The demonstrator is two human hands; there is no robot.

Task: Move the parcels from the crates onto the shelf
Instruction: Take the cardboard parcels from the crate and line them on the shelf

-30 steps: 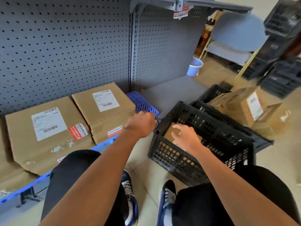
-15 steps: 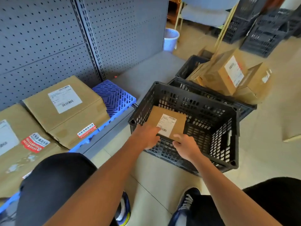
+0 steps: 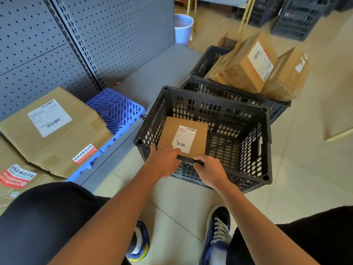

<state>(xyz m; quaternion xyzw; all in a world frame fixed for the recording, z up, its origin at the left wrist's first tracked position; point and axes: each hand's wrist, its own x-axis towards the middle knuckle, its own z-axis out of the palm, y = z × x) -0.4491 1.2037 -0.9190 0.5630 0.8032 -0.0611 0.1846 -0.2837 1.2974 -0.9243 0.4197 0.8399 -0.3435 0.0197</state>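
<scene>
Since half a second ago your hands are lower over the near crate (image 3: 248, 150). Your left hand (image 3: 162, 161) and right hand (image 3: 212, 171) are curling around the flat parcel (image 3: 183, 136) lying inside it.

A flat parcel (image 3: 183, 139) lies in the near crate (image 3: 248, 150), toward its left wall, with the left hand (image 3: 162, 161) and right hand (image 3: 212, 172) at the crate's near rim. Behind it stands a second crate (image 3: 206, 62) heaped with boxes (image 3: 254, 64). On the shelf (image 3: 152, 73) to the left lie two boxes (image 3: 51, 127) on a slatted mat (image 3: 116, 109).
</scene>
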